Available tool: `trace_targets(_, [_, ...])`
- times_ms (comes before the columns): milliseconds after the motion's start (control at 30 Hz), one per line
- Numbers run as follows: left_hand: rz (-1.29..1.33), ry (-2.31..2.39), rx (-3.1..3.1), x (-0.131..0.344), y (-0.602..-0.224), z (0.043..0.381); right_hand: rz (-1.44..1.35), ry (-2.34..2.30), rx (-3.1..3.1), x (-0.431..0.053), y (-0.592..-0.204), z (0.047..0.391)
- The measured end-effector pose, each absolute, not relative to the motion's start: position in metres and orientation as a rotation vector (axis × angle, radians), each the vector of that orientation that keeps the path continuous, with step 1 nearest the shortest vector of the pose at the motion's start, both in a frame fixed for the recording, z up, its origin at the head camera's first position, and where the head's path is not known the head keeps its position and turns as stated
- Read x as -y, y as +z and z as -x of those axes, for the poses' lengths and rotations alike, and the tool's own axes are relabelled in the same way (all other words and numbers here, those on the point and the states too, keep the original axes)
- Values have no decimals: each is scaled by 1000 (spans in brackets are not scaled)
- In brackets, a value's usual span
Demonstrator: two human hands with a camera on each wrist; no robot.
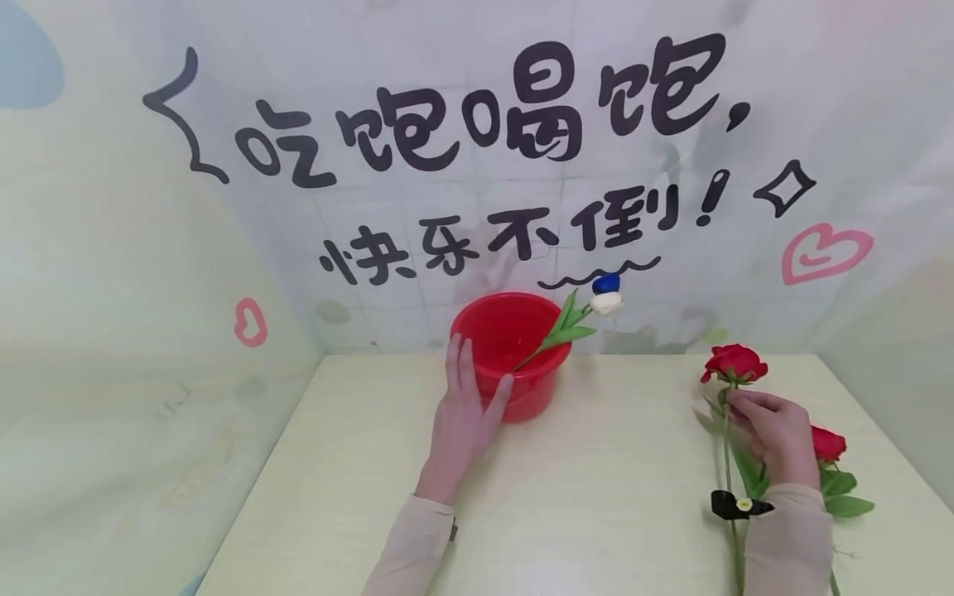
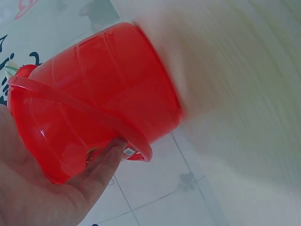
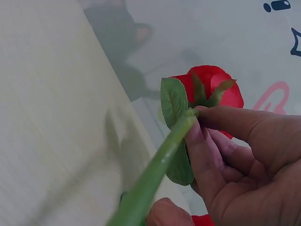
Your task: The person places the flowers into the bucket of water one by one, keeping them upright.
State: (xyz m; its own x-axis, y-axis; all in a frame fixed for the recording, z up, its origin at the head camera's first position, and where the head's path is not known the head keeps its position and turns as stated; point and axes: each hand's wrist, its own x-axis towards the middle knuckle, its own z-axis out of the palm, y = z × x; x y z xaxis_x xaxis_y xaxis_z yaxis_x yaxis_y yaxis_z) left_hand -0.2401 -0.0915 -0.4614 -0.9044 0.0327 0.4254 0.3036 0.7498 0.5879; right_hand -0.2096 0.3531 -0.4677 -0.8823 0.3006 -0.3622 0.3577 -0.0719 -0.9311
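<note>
The head view shows, nearest, a pale wood-grained table (image 1: 596,513), its lower edge running out of the frame. At lower right, the right hand (image 1: 778,434) pinches a red, ruffled artificial rose (image 1: 734,364) by its long green stem (image 1: 728,455), just under the bloom. Partly behind that hand is a second red flower (image 1: 829,444) with broad green leaves. Held so close to the bloom, the long stem could swing or catch on those leaves and drag the second flower along.

Farther off, at centre, the left hand (image 1: 464,422) lies with spread, extended fingers against a round red plastic bucket (image 1: 532,401), touching rather than clenching it. Uneven pressure on the rim could tilt the bucket. A blue tulip bloom (image 1: 606,284) and a white tulip bloom (image 1: 607,304) lean out over its right side; a knock could lever their stem loose. Farthest back hangs a white backdrop with black lettering (image 1: 540,236).
</note>
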Motion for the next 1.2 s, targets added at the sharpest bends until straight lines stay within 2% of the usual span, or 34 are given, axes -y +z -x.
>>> trace_targets(400, [257, -945, 2557, 91, -459, 242, -541, -2536, -1798, -347, -447, 207])
trace_targets(1200, [250, -939, 2558, 91, -463, 240, -373, -2740, -1764, -334, -417, 195])
